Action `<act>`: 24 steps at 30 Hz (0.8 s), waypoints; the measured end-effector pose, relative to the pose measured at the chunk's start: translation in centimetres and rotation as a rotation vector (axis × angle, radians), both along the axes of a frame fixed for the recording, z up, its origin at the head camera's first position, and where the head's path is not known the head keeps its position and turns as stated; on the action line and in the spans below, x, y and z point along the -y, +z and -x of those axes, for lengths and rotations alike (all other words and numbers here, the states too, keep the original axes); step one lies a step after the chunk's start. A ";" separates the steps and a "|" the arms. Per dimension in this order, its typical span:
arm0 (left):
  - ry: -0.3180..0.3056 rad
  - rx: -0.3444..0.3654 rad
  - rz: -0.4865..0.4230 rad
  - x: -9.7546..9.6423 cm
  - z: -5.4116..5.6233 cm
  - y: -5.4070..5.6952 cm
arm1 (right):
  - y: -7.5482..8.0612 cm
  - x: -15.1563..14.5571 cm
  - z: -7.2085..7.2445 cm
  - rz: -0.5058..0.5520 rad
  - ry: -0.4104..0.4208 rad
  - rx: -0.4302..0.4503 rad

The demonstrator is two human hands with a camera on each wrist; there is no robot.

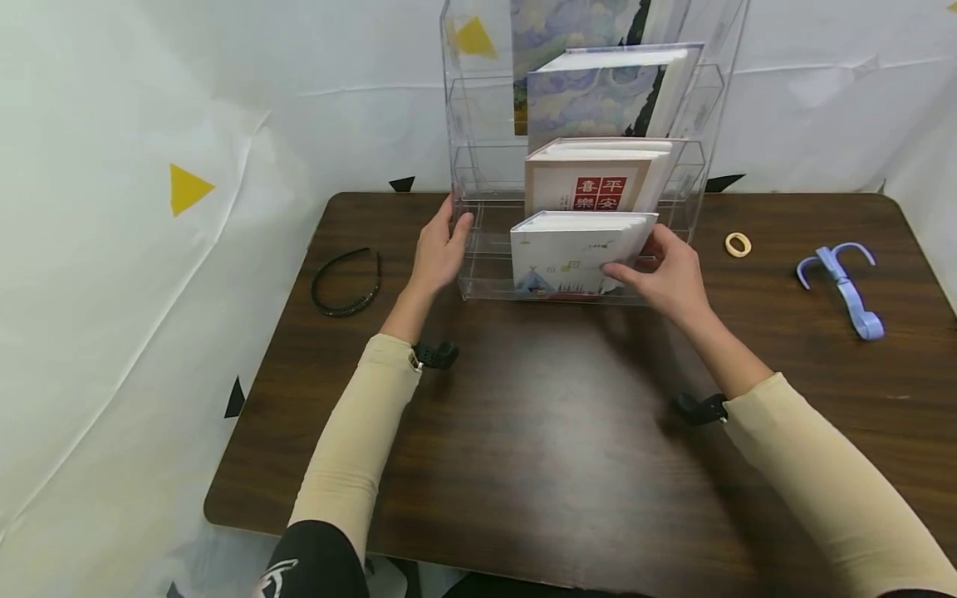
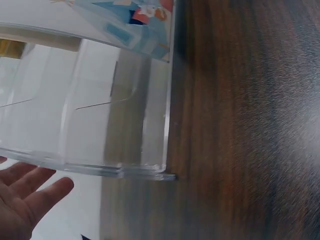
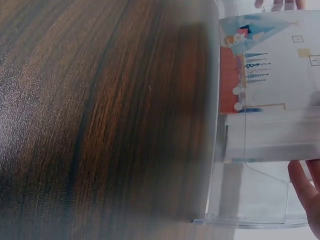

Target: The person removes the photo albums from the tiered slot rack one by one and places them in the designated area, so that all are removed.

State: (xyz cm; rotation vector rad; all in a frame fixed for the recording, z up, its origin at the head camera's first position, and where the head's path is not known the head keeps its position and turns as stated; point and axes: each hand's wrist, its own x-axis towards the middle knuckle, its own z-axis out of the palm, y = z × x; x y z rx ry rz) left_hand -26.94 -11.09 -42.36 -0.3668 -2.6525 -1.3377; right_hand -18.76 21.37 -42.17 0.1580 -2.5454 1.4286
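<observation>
A clear acrylic tiered rack [image 1: 486,289] stands at the back of the table with books upright on its steps. On the lowest step is a white book [image 1: 557,253] with a small tent drawing on its cover. My right hand [image 1: 673,270] pinches this book at its right edge, thumb on the front cover and fingers around the side. At the rack's left side rests my left hand [image 1: 439,253], its fingers extended along the clear panel. In the left wrist view the left hand [image 2: 25,197] lies just outside that panel. The right wrist view shows fingers [image 3: 301,185] by the book's page edge.
Behind the white book stand a beige book [image 1: 549,184] with red squares and a painted-cover book [image 1: 583,100]. A black headband [image 1: 345,311] lies left of the rack. To the right are a pale yellow ring [image 1: 737,245] and a blue ribbon-like item [image 1: 848,291].
</observation>
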 end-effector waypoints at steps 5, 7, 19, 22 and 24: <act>0.002 0.008 -0.041 0.0 0.1 -0.3 | -0.4 0.0 0.2 0.000 0.030 0.013; 0.003 0.006 -0.052 0.0 0.1 -0.3 | -0.5 -0.1 0.3 -0.011 0.039 0.028; 0.074 -0.015 -0.057 -0.4 -0.1 -1.2 | -1.1 0.3 0.8 -0.002 0.095 0.021; 0.079 -0.011 -0.040 -0.5 -0.2 -1.2 | -0.6 0.6 0.7 0.026 0.102 -0.020; 0.083 -0.008 -0.029 -0.6 -0.2 -1.1 | -0.1 0.7 0.6 0.037 0.106 -0.050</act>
